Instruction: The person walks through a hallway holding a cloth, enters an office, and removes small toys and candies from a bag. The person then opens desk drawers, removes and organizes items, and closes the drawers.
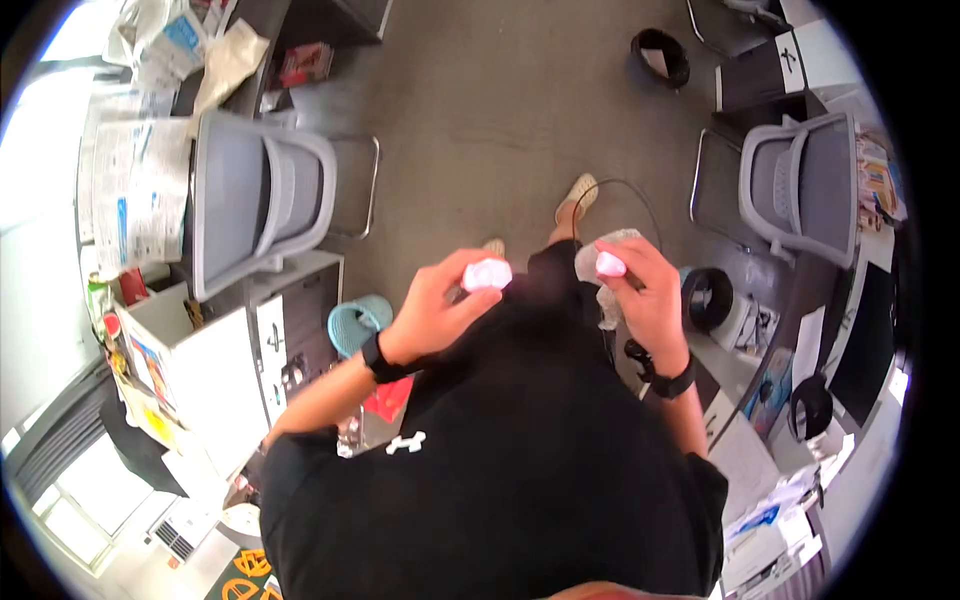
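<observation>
Near the middle of the head view, my left hand (436, 308) grips a small whitish-pink object (487, 275) between thumb and fingers. To its right, my right hand (647, 295) pinches a smaller pink piece (610, 264). The two hands are apart, with my black shirt and dark shorts between and below them. Both pieces look bright and washed out, so their exact kind is unclear. A black band sits on each wrist. Behind my right hand a pale, crumpled-looking item (590, 262) shows in part, with a dark cable curving above it.
A grey chair (230, 205) stands at the left and another grey chair (800, 190) at the right. A teal basket (357, 325) is below my left hand's side. Black bins (707, 299) stand right and at the back. Desks with papers line both sides.
</observation>
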Action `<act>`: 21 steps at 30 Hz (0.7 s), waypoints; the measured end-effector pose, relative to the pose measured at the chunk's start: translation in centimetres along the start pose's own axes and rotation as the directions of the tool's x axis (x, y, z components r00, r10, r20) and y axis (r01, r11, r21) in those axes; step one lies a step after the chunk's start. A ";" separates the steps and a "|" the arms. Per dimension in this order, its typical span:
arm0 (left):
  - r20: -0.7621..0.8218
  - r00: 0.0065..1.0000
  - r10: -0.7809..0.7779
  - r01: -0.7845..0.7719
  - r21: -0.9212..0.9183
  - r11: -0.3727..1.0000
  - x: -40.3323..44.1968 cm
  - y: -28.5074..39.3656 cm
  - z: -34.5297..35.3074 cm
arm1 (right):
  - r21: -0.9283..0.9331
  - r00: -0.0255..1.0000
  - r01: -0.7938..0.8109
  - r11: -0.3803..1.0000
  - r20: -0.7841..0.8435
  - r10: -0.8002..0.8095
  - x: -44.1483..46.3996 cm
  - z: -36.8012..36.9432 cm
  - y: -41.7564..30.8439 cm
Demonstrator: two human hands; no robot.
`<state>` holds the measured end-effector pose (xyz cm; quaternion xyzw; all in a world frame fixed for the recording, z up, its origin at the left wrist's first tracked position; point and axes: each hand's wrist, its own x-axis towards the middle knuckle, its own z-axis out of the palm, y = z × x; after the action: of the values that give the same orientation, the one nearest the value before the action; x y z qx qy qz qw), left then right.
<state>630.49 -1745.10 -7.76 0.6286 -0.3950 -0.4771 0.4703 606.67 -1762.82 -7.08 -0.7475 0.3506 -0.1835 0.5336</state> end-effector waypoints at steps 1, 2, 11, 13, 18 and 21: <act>-0.049 0.996 -0.068 0.066 -0.051 0.997 2.0 -1.6 1.3 | -0.006 0.997 0.030 1.000 -0.067 -0.030 2.7 -0.9 1.1; -0.088 0.991 -0.105 0.094 -0.120 0.988 4.3 -1.0 2.8 | -0.009 0.994 0.039 0.999 -0.106 -0.040 4.8 -1.8 1.7; -0.047 0.998 -0.030 0.027 -0.056 0.998 27.2 9.0 9.7 | 0.039 0.990 0.066 0.997 -0.127 -0.061 19.3 -16.7 6.2; -0.125 0.992 0.030 -0.036 -0.042 0.998 30.1 9.1 9.7 | 0.053 0.995 0.039 0.998 -0.099 -0.034 22.2 -19.6 6.5; -0.277 0.961 -0.009 -0.013 -0.076 0.997 36.9 8.1 8.2 | 0.071 0.995 0.040 0.997 -0.099 -0.033 31.2 -22.6 8.3; -0.278 0.960 -0.037 0.013 -0.088 0.996 41.6 8.4 6.1 | 0.136 0.997 0.001 0.991 -0.077 0.010 37.1 -22.4 8.5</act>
<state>633.83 -1787.83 -9.80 0.6739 -0.2961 -0.4058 0.5417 614.82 -1806.08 -10.54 -0.7010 0.3593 -0.2346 0.5696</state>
